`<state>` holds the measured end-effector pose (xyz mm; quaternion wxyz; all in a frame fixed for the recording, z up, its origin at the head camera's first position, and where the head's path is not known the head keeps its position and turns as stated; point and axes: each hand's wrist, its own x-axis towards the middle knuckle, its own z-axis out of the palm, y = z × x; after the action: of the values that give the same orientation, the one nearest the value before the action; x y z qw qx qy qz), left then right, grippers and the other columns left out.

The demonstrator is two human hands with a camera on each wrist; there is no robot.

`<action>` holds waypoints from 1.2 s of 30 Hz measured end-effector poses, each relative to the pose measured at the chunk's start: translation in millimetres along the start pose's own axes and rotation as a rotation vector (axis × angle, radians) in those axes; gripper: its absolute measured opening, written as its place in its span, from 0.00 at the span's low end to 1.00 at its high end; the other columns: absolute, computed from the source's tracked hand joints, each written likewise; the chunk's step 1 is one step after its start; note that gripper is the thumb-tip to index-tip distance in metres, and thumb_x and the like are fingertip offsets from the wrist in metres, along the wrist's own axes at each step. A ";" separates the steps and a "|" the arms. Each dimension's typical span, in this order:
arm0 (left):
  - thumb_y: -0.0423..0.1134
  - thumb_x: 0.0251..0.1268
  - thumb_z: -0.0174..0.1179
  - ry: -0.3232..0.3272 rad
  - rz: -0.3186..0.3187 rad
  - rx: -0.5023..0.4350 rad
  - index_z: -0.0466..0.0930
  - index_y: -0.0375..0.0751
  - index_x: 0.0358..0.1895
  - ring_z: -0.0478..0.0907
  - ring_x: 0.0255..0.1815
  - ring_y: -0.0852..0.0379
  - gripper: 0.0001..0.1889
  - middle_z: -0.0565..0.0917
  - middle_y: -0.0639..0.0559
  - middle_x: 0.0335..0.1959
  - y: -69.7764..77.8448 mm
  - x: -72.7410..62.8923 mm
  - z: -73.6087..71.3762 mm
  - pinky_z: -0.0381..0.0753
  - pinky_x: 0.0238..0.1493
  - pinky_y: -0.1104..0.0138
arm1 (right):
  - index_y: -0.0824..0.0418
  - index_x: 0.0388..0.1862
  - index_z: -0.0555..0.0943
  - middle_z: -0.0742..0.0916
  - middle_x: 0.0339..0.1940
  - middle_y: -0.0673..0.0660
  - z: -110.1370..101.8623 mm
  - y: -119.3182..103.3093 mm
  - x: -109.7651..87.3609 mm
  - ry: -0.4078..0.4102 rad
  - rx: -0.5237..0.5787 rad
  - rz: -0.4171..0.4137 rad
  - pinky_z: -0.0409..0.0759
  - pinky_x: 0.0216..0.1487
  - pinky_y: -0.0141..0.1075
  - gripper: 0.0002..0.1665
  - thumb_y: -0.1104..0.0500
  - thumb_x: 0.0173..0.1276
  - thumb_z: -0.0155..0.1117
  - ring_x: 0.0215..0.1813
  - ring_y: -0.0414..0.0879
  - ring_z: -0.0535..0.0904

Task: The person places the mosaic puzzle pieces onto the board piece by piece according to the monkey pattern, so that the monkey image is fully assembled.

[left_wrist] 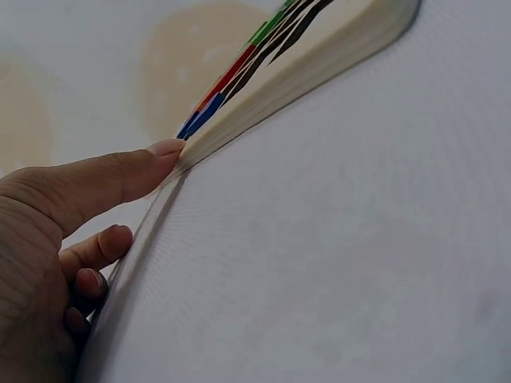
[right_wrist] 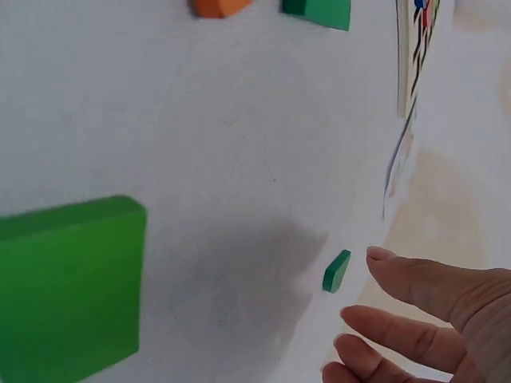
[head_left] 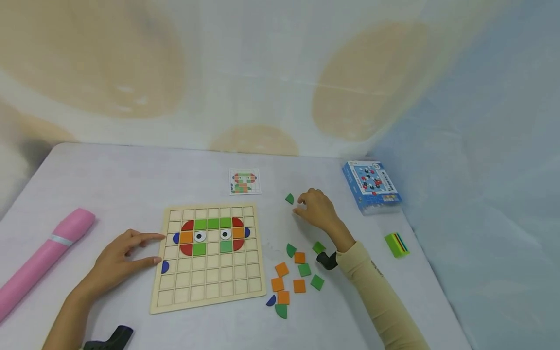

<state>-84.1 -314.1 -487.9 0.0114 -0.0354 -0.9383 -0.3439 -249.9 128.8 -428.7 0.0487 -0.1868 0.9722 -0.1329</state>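
My left hand [head_left: 118, 257] rests at the left edge of the wooden grid board [head_left: 205, 302], index finger and thumb spread apart along it. In the left wrist view the thumb [left_wrist: 120, 171] touches the board's side [left_wrist: 263, 112]. Red, green, orange and blue pieces and two eye tiles form a pattern on the board; one blue half-circle [head_left: 165, 267] sits at its left side. My right hand [head_left: 321, 210] hovers over the table, thumb and fingers apart and holding nothing. Just beside its fingertips lies a green quarter-circle piece [head_left: 289, 198], also seen in the right wrist view [right_wrist: 337, 271].
Loose orange squares [head_left: 299, 286], green squares [head_left: 317, 282], green quarter-circles [head_left: 281, 311] and a blue half-circle [head_left: 271, 301] lie right of the board. A pattern card [head_left: 245, 182] lies behind it. A blue box [head_left: 372, 184] and green stack [head_left: 396, 245] stand right; a pink roll [head_left: 48, 257] lies left.
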 end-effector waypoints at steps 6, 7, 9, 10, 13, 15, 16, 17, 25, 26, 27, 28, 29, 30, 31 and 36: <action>0.52 0.54 0.73 0.012 0.012 0.004 0.83 0.54 0.58 0.64 0.38 0.65 0.26 0.75 0.55 0.38 2.0 0.6 0.4 0.62 0.37 0.67 | 0.68 0.44 0.87 0.85 0.41 0.62 0.1 1.9 6.4 -0.012 0.006 0.004 0.79 0.43 0.44 0.19 0.53 0.63 0.73 0.42 0.53 0.78; 0.52 0.54 0.73 0.012 0.010 0.006 0.83 0.54 0.58 0.64 0.38 0.65 0.26 0.75 0.55 0.39 2.3 0.6 -0.2 0.62 0.37 0.66 | 0.68 0.44 0.87 0.85 0.41 0.62 0.1 1.7 7.1 -0.011 0.006 0.003 0.79 0.43 0.44 0.19 0.53 0.63 0.73 0.42 0.54 0.78; 0.53 0.54 0.73 0.010 0.005 0.009 0.82 0.54 0.58 0.63 0.38 0.64 0.26 0.75 0.54 0.39 2.9 0.7 -1.5 0.62 0.37 0.66 | 0.69 0.44 0.87 0.85 0.41 0.63 0.0 0.4 10.2 -0.005 0.006 0.004 0.79 0.43 0.44 0.19 0.53 0.63 0.73 0.42 0.54 0.78; 0.53 0.55 0.73 0.008 0.001 0.009 0.82 0.54 0.58 0.63 0.38 0.64 0.26 0.75 0.54 0.39 3.1 0.7 -2.0 0.62 0.37 0.66 | 0.69 0.44 0.87 0.85 0.41 0.63 0.1 -0.6 12.6 -0.002 0.004 0.003 0.79 0.44 0.45 0.20 0.53 0.63 0.73 0.42 0.55 0.79; 0.53 0.55 0.72 0.005 -0.008 0.004 0.82 0.54 0.59 0.63 0.39 0.64 0.26 0.75 0.54 0.39 3.3 0.4 -3.2 0.62 0.38 0.66 | 0.70 0.44 0.86 0.85 0.41 0.64 0.8 -4.3 23.5 -0.001 0.005 0.004 0.80 0.44 0.46 0.21 0.53 0.63 0.72 0.43 0.55 0.80; 0.53 0.55 0.72 0.004 -0.012 -0.002 0.82 0.54 0.59 0.63 0.39 0.65 0.26 0.75 0.54 0.39 3.0 0.1 -2.9 0.62 0.38 0.67 | 0.70 0.44 0.87 0.85 0.42 0.63 2.0 -6.8 32.2 -0.010 -0.001 0.002 0.80 0.44 0.45 0.21 0.52 0.64 0.72 0.44 0.55 0.80; 0.53 0.55 0.72 0.004 -0.012 -0.004 0.82 0.54 0.59 0.63 0.39 0.65 0.26 0.75 0.54 0.39 2.7 -0.1 -2.4 0.62 0.38 0.67 | 0.70 0.44 0.87 0.85 0.42 0.63 2.6 -8.2 36.2 -0.018 -0.005 0.004 0.81 0.44 0.45 0.21 0.52 0.64 0.72 0.44 0.55 0.81; 0.52 0.55 0.73 0.005 -0.010 -0.006 0.82 0.54 0.58 0.63 0.39 0.65 0.26 0.75 0.54 0.39 2.4 -0.2 -1.8 0.62 0.38 0.67 | 0.69 0.43 0.87 0.85 0.42 0.63 3.6 -9.3 40.0 -0.025 -0.014 0.008 0.81 0.44 0.45 0.20 0.51 0.65 0.71 0.44 0.55 0.81; 0.51 0.54 0.74 0.010 0.005 -0.013 0.82 0.55 0.59 0.63 0.38 0.64 0.26 0.75 0.55 0.39 1.9 0.7 0.0 0.61 0.37 0.66 | 0.65 0.25 0.82 0.82 0.30 0.58 10.7 -14.4 53.7 -0.031 -0.167 0.119 0.78 0.38 0.43 0.24 0.45 0.65 0.70 0.35 0.51 0.78; 0.51 0.54 0.74 0.012 0.008 -0.011 0.82 0.55 0.59 0.63 0.38 0.64 0.26 0.75 0.55 0.39 2.3 0.9 -0.5 0.61 0.37 0.66 | 0.64 0.23 0.81 0.81 0.29 0.57 11.2 -14.4 54.2 -0.034 -0.169 0.130 0.77 0.36 0.42 0.24 0.45 0.65 0.70 0.34 0.50 0.77; 0.50 0.54 0.74 0.013 0.010 -0.009 0.82 0.55 0.59 0.63 0.38 0.64 0.26 0.75 0.55 0.39 2.4 1.0 -0.9 0.61 0.37 0.66 | 0.63 0.21 0.79 0.80 0.28 0.57 11.8 -14.0 54.7 -0.038 -0.164 0.138 0.77 0.34 0.41 0.24 0.46 0.65 0.70 0.33 0.50 0.76; 0.50 0.53 0.74 0.016 0.011 -0.007 0.82 0.56 0.58 0.64 0.38 0.64 0.26 0.75 0.55 0.39 2.5 1.2 -1.0 0.62 0.37 0.66 | 0.63 0.20 0.78 0.80 0.27 0.56 12.0 -13.7 55.0 -0.043 -0.156 0.143 0.76 0.32 0.40 0.23 0.48 0.65 0.69 0.32 0.49 0.75; 0.50 0.53 0.74 0.015 0.013 -0.008 0.82 0.55 0.58 0.64 0.38 0.64 0.26 0.75 0.55 0.39 2.6 1.2 -1.2 0.62 0.37 0.66 | 0.62 0.19 0.77 0.79 0.26 0.56 12.2 -13.4 55.1 -0.049 -0.144 0.147 0.74 0.31 0.39 0.22 0.49 0.65 0.70 0.31 0.48 0.74; 0.50 0.53 0.74 0.015 0.013 -0.009 0.83 0.55 0.58 0.64 0.38 0.64 0.26 0.76 0.55 0.39 2.7 1.2 -1.2 0.62 0.37 0.66 | 0.61 0.18 0.76 0.79 0.26 0.55 12.1 -13.0 55.2 -0.056 -0.131 0.151 0.73 0.30 0.38 0.21 0.51 0.65 0.70 0.31 0.48 0.73; 0.50 0.53 0.74 0.014 0.011 -0.009 0.83 0.56 0.58 0.64 0.38 0.64 0.26 0.76 0.55 0.39 2.7 1.2 -0.9 0.62 0.37 0.66 | 0.61 0.18 0.75 0.78 0.26 0.55 12.2 -12.4 55.1 -0.062 -0.122 0.153 0.71 0.29 0.37 0.20 0.53 0.65 0.69 0.30 0.47 0.72; 0.51 0.53 0.74 0.011 0.006 -0.005 0.82 0.55 0.58 0.64 0.38 0.63 0.26 0.76 0.55 0.40 1.8 1.5 0.4 0.62 0.37 0.66 | 0.64 0.20 0.79 0.79 0.28 0.56 12.6 -9.1 51.9 -0.070 -0.051 0.136 0.69 0.29 0.35 0.15 0.58 0.63 0.69 0.32 0.46 0.71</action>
<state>-85.4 -312.3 -487.0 0.0174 -0.0366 -0.9372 -0.3465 -293.0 98.1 -440.7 0.0868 -0.1261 0.9834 -0.0978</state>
